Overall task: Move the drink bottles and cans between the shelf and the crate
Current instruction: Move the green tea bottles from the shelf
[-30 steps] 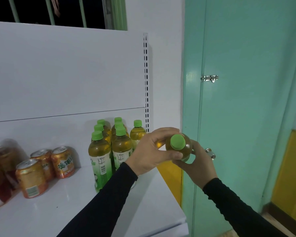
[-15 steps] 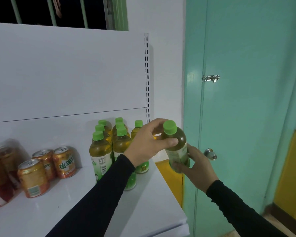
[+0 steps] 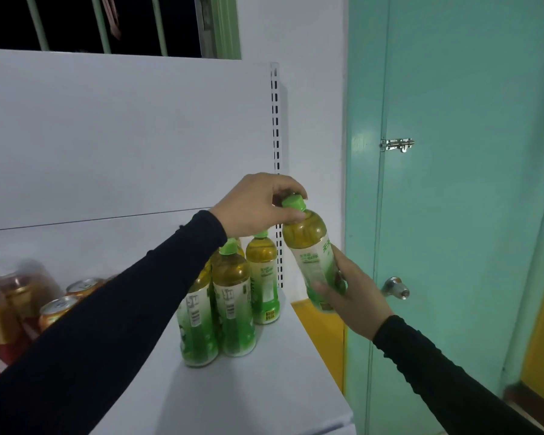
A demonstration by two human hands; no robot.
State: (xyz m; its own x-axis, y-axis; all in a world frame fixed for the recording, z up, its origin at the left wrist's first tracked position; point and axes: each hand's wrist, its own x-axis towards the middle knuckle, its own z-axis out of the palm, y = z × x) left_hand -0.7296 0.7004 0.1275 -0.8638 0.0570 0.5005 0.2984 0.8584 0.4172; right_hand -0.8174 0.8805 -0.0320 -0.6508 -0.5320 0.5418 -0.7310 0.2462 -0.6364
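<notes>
A green-capped tea bottle [image 3: 311,246] hangs tilted in the air just past the right end of the white shelf [image 3: 264,387]. My left hand [image 3: 258,205] pinches its neck under the cap. My right hand [image 3: 352,296] holds its lower body from underneath. Several more green tea bottles [image 3: 233,302] stand clustered on the shelf, partly hidden by my left arm. Orange cans [image 3: 57,309] stand at the shelf's left. No crate is in view.
A white back panel with a slotted upright [image 3: 275,152] rises behind the bottles. A teal door [image 3: 453,215] with a bolt [image 3: 398,145] and a knob [image 3: 398,288] is to the right. Shrink-wrapped cans [image 3: 0,306] sit at the far left.
The bottle rose and tipped from cap-toward-me to nearly upright. My left hand slid up to its neck while my right hand moved down to its base.
</notes>
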